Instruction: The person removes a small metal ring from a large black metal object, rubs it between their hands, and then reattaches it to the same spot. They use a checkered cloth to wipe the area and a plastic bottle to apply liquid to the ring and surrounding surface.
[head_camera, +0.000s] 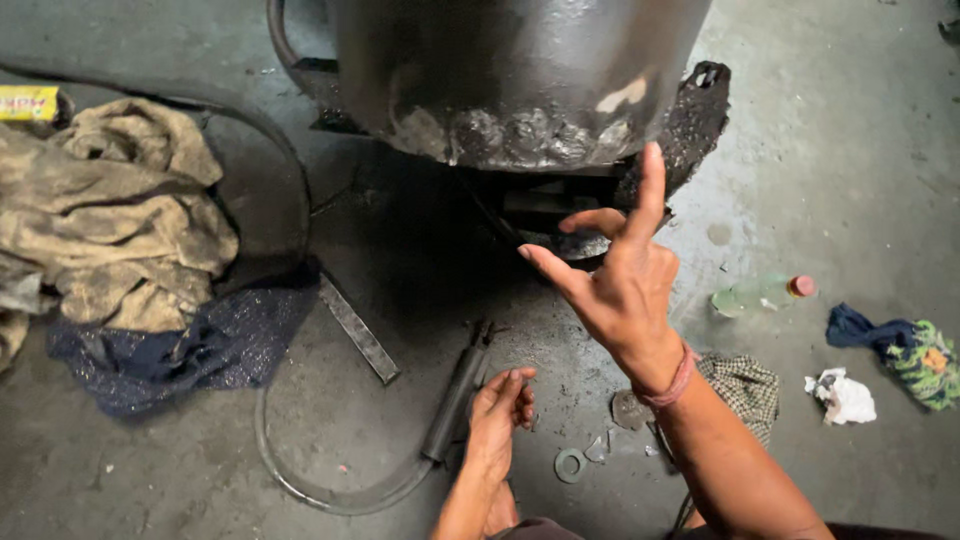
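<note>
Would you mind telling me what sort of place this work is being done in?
Probably a repair or metalworking workshop: a stained concrete floor, a large dark metal tank with rough weld beads, oily rags, and a washer beside the left hand.

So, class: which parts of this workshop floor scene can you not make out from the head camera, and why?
- Large metal tank: its upper part is cut off by the top edge.
- Left hand: whether it grips anything; the curled fingers hide the palm.
- Under the tank: deep shadow, and the raised right hand blocks part of it.
- Small bits beside the washer: too small to identify.
</note>
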